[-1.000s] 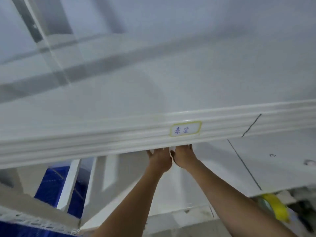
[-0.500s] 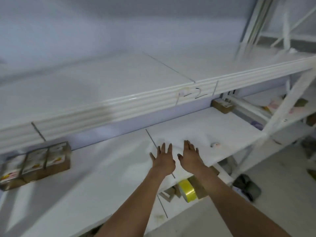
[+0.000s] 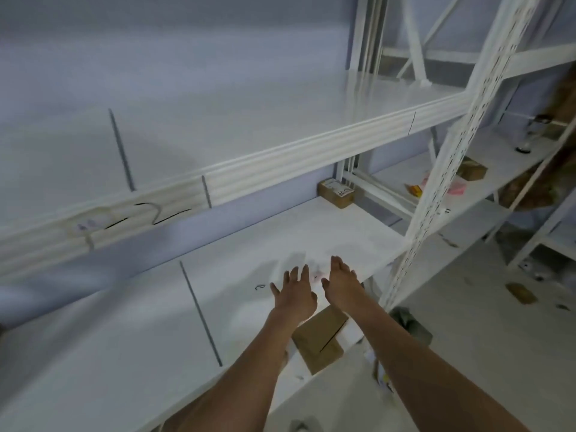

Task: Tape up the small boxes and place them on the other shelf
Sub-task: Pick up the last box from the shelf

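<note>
- Left hand (image 3: 294, 296) and right hand (image 3: 343, 283) hover side by side over the white shelf board (image 3: 124, 338) near its front edge, fingers spread, holding nothing.
- A small brown cardboard box (image 3: 336, 193), labelled, sits well apart at the board's far right corner.

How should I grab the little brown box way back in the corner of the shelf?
Take the brown box by its two short side faces, reaching in from the front over the shelf. It sits flat against the back wall with a post close on its right, so probably only the front and top are free. Both hands, left hand and right hand, are open and hold nothing.
</note>
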